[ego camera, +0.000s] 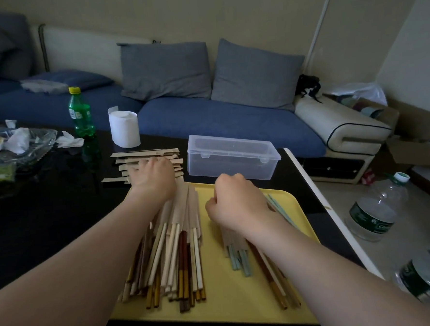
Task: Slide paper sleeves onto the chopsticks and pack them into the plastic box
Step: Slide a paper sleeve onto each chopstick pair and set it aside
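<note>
A yellow tray (pixel 225 300) lies on the black table and holds two heaps of chopsticks. The left heap of sleeved chopsticks (pixel 174 253) is large. A smaller heap of chopsticks (pixel 240 257) lies to the right, some pale blue. Beyond the tray sits a stack of brown paper sleeves (pixel 133 159). My left hand (pixel 152 179) rests on that stack with its fingers reaching forward. My right hand (pixel 236 207) is curled over the top of the right heap; what its fingers grip is hidden. A clear plastic box (pixel 231 156), lid shut, stands behind the tray.
A green bottle (pixel 80 115) and a roll of white tissue (pixel 123 128) stand at the back of the table, with crumpled bags (pixel 14 147) at the far left. A blue sofa (pixel 206 118) lies beyond. Water bottles (pixel 378 210) stand on the floor to the right.
</note>
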Motion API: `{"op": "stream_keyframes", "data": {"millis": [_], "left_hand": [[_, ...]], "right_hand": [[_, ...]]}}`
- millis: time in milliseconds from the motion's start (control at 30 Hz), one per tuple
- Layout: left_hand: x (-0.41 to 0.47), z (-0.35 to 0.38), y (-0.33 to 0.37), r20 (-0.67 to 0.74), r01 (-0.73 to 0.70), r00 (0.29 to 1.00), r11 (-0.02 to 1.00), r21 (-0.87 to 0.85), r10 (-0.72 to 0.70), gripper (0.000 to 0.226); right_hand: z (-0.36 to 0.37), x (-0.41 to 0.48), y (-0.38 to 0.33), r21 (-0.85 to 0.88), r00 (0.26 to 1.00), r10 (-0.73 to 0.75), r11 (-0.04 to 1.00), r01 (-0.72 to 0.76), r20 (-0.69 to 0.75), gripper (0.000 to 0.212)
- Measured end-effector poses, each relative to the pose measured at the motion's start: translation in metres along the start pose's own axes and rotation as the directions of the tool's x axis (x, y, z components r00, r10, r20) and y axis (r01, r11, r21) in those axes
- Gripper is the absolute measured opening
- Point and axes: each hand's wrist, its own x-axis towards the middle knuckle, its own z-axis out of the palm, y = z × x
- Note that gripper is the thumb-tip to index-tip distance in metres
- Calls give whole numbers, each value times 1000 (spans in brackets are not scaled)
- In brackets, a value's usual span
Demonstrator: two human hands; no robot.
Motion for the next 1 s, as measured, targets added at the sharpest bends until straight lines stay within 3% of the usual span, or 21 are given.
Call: {"op": "stream_keyframes", "data": {"millis": [133,267,500,633,733,800,900,1000], "left_hand": [[11,4,-10,19,-55,998,998,6,55,33],[18,9,-12,5,-60,998,998,32,60,31],[18,12,-9,-131,-47,990,997,54,53,22],[15,11,-2,-259,-120,956,990,73,135,25],[8,8,10,-421,-304,868,952,-30,264,14],[-3,1,20,-454,-397,830,915,-72,324,13],[-19,-7,39,-386,-461,852,857,-231,354,16],[-26,-1,52,-263,-502,864,777,-380,429,18]], "right_hand": [[4,10,-13,-34,997,-71,997,70,-28,25],[10,15,-13,-48,996,-80,996,78,-34,30],[10,16,-1,-56,999,-36,998,34,-36,27],[2,15,8,-63,1000,22,998,-23,-16,26],[-6,14,23,-84,994,101,992,-98,30,20],[-14,12,35,-113,984,166,981,-158,67,14],[-25,6,55,-86,953,278,959,-268,123,10],[-31,0,68,18,887,360,924,-381,291,10]]}}
